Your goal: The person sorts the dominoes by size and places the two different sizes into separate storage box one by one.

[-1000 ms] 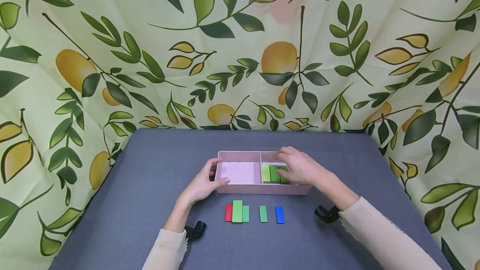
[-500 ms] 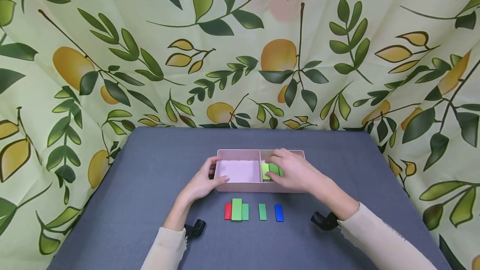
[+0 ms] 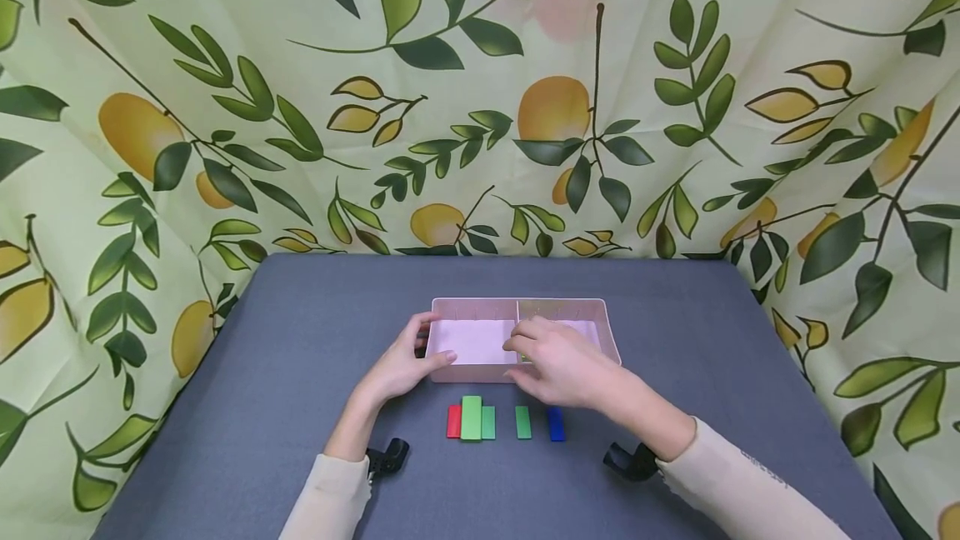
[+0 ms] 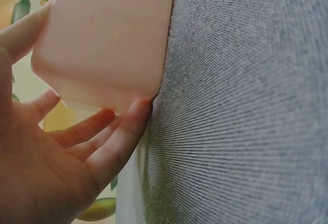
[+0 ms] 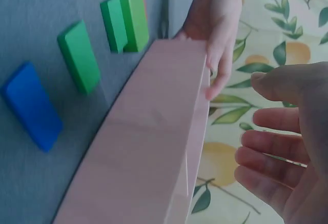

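1. Pink plastic-looking rectangular box point(image 3: 480, 374), two cmpts, sits flat approx mid-table on the blue-grey woven tablecloth point(image 3: 247, 440), long side facing the person. A thin pink divider point(image 3: 517, 309) parts L cmpt from R; I can see L cmpt's pale floor.
2. L hand point(image 3: 401, 363) holds the box's L end: thumb at the near rim, other fingers bent against the end wall. On my L wrist feed they're slightly spread, thumb well apart, one tip low by the cloth.
3. R hand point(image 3: 558, 361) is over R cmpt, beside the divider. Fingers loosely bent & close tog., thumb apart from them; on R wrist feed I get a gap btwn fingertips & box.
4. Below R hand, in R cmpt, I catch a sliver of green point(image 3: 525, 358); rest hidden by the hand, can't tell its shape.
5. On the cloth, near side of box, L to R: small flat red block point(image 3: 453, 422), larger light-green rectangular block point(image 3: 471, 418), small flat teal-green block point(image 3: 488, 423), these three side by side; then, apart, flat mid-green block point(image 3: 522, 422); then flat dark-blue block point(image 3: 556, 423), also apart.
6. Cream sleeves point(image 3: 330, 494) on both arms, w/ a black wrist device point(image 3: 388, 458) at L and another at R. Behind the table: pale fabric backdrop point(image 3: 465, 90) w/ leaf & orange-fruit print.
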Tool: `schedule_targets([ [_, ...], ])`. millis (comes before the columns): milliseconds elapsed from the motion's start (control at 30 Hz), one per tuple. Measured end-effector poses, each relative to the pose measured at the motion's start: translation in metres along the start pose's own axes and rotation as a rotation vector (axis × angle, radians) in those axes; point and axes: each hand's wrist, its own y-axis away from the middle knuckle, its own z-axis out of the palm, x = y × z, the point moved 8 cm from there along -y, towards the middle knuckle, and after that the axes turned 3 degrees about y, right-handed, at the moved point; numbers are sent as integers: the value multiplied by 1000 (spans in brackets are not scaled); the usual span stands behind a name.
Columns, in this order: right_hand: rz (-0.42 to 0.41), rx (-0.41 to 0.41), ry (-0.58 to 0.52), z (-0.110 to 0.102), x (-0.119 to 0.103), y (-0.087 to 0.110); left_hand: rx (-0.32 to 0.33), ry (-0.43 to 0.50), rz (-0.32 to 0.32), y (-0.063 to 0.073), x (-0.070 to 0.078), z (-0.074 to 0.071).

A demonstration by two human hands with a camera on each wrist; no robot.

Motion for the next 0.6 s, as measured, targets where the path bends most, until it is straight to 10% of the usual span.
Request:
schedule_targets([
  [600, -11, -44, -29, 33, -37, -2, 0, -3, 3, 1, 2, 0],
])
